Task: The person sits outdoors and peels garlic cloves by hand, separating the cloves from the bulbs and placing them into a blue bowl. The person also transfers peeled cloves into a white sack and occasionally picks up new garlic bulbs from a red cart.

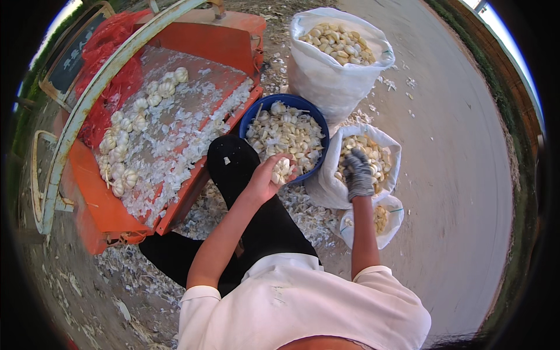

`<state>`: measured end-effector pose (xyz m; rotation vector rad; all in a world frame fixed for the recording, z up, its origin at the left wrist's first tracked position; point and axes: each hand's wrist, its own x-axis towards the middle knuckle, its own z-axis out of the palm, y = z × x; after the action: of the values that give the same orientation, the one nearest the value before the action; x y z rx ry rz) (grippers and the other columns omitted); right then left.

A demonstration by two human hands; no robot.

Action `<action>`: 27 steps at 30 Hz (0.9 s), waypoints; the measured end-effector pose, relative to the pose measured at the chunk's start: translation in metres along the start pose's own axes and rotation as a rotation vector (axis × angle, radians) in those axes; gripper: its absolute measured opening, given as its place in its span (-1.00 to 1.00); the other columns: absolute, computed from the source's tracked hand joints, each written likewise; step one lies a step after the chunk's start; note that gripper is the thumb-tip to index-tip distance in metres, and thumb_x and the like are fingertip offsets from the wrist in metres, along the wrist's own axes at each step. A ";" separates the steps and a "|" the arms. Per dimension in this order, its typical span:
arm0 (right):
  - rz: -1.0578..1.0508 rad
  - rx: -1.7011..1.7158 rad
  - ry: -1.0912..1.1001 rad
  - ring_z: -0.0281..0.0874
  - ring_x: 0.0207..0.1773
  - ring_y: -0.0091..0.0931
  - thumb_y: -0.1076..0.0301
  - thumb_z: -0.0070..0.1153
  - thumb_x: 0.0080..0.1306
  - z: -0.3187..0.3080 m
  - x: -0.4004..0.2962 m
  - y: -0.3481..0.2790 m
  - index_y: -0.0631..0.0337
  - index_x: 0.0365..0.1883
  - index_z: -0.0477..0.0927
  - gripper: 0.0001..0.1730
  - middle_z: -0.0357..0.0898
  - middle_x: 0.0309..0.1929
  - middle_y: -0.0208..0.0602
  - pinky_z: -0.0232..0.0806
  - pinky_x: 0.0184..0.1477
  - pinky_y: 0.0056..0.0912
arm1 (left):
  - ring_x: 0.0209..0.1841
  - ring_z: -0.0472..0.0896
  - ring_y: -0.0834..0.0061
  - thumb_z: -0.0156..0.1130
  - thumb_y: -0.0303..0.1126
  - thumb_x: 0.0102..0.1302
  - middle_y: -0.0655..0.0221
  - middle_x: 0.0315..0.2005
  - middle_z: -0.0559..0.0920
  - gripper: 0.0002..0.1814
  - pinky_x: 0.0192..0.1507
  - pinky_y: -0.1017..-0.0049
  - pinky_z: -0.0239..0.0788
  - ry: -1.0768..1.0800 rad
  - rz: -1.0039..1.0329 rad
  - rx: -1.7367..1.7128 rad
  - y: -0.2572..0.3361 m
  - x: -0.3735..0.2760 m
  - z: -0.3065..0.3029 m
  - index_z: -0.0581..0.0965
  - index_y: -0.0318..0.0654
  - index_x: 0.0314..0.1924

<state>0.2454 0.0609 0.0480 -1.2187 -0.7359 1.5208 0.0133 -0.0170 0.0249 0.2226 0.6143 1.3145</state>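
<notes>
My bare left hand (267,177) holds a partly broken garlic bulb (281,171) beside the near rim of a blue tub (322,117). Loose garlic cloves (286,133), papery skins and some whole heads fill that tub. To its right, my right hand (358,173), in a grey knit glove, reaches into the mouth of a white woven sack (326,173). The gloved fingers rest on or just above the peeled-apart cloves (379,162) inside; whether they grip any is hidden. Whole garlic bulbs (118,153) lie in a curved row on an orange metal cart bed (98,205).
A larger white sack (313,83) full of cloves stands behind the tub. A smaller sack (396,218) sits nearer, below my right forearm. Red mesh netting (111,57) hangs by a rusty rail (94,81). Garlic skins (302,210) litter the ground; a paved road (459,175) runs along the right.
</notes>
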 end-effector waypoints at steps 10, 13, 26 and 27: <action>-0.696 -0.827 -0.148 0.46 -0.17 -0.30 0.18 0.08 0.21 0.009 0.017 0.022 0.22 -0.23 0.55 -0.71 0.52 -0.22 -0.06 0.27 -0.09 -0.34 | 0.13 0.37 0.12 -0.20 -0.21 0.40 0.09 0.05 0.37 -0.59 0.09 0.15 0.32 0.063 0.029 -0.194 0.006 -0.001 -0.018 0.23 -0.36 0.10; -0.268 -0.802 -0.443 0.48 -0.31 -0.35 0.25 -0.02 0.28 0.073 -0.026 0.077 0.23 -0.18 0.49 -0.75 0.53 -0.39 -0.17 0.31 -0.25 -0.38 | 0.09 0.41 0.25 -0.19 -0.22 0.40 0.18 0.03 0.41 -0.59 0.09 0.19 0.28 0.070 0.061 -0.130 -0.001 0.002 -0.027 0.24 -0.33 0.12; -0.596 -0.973 -0.321 0.43 -0.33 -0.35 0.39 -0.06 0.24 0.078 -0.028 0.134 0.27 -0.29 0.43 -0.86 0.45 -0.35 -0.17 0.29 -0.35 -0.30 | -0.15 0.45 0.53 -0.07 -0.27 0.36 0.40 -0.17 0.46 -0.75 -0.04 0.47 0.27 0.221 0.208 0.124 -0.025 0.003 -0.036 0.36 -0.21 -0.04; -0.623 -0.847 -0.326 0.44 -0.39 -0.43 0.39 -0.05 0.24 0.077 -0.027 0.137 0.28 -0.29 0.43 -0.86 0.45 -0.37 -0.21 0.29 -0.42 -0.35 | -0.14 0.45 0.53 -0.07 -0.27 0.36 0.39 -0.17 0.47 -0.75 -0.04 0.48 0.28 0.224 0.230 0.106 -0.025 0.003 -0.036 0.37 -0.22 -0.05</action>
<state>0.1266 0.0035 -0.0427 -1.1461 -1.9048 0.8822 0.0149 -0.0271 -0.0182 0.2395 0.8697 1.5427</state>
